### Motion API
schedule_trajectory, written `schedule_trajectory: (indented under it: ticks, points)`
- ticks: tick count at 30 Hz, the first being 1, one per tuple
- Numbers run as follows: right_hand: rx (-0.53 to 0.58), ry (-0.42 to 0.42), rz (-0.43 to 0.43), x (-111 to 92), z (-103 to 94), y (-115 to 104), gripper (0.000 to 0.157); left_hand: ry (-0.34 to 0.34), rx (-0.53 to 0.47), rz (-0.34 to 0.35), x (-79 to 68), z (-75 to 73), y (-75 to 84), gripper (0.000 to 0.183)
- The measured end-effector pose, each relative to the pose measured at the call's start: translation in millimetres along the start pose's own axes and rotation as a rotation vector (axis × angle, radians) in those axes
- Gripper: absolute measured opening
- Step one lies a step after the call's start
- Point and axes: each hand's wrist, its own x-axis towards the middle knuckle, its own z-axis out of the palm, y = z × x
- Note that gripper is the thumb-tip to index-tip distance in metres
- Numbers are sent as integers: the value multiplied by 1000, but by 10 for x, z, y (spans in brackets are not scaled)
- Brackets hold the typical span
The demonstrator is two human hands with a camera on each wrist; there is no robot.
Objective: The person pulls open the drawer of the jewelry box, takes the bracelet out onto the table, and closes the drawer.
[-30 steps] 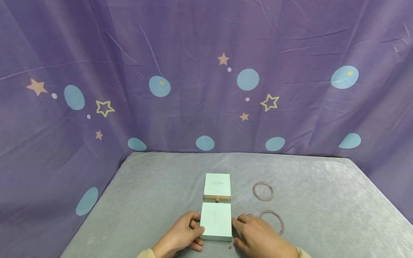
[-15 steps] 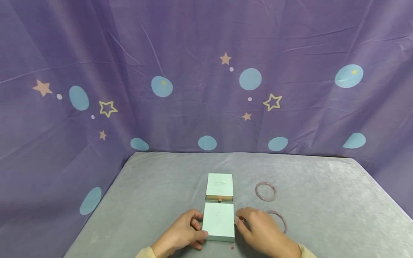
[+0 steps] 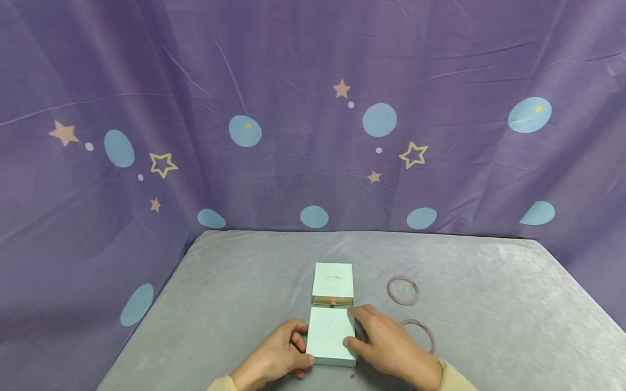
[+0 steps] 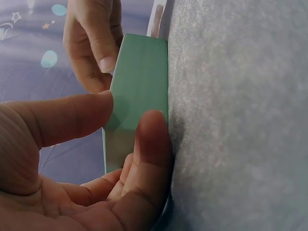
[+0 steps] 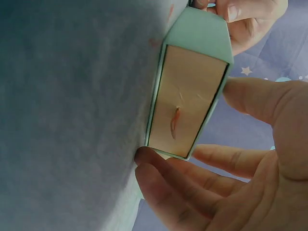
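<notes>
A flat mint-green drawer box point(image 3: 331, 334) lies on the grey cloth near the front. Its tan drawer front point(image 5: 187, 96) with an orange ribbon tab point(image 5: 175, 122) faces right. My left hand point(image 3: 279, 353) holds the box's left side, thumb at the top front edge and fingers against the side. My right hand point(image 3: 386, 342) is at the right side, with the thumb on the top edge; in the right wrist view other fingertips meet the box's far and lower corner. Just behind this box lies a second mint-green box point(image 3: 333, 279), its orange tab toward me.
Two pale pink bangles lie to the right: a farther bangle point(image 3: 403, 290), and a nearer bangle point(image 3: 427, 332) partly hidden by my right hand. A small red speck point(image 3: 352, 376) marks the grey cloth point(image 3: 235, 293). A purple patterned curtain point(image 3: 293, 108) surrounds the table.
My right hand has moved from beside the front box onto its right edge, the thumb now on top. My left hand stays at the left side. The head view has shifted slightly.
</notes>
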Motion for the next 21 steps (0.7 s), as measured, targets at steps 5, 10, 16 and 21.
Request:
schedule_trajectory:
  ticks: [5, 10, 16, 21]
  points:
    - [-17, -7, -9, 7, 22, 2, 56, -13, -7, 8, 5, 0, -18, 56]
    - [-12, -16, -11, 10, 32, 5, 57, -19, -11, 13, 15, 0, -40, 57]
    - [-6, -20, -6, 5, 22, 9, 57, -22, -13, 11, 21, -3, -51, 58]
    - [2, -13, 5, -1, 9, 28, 55, -21, -12, -1, 22, -11, -21, 60]
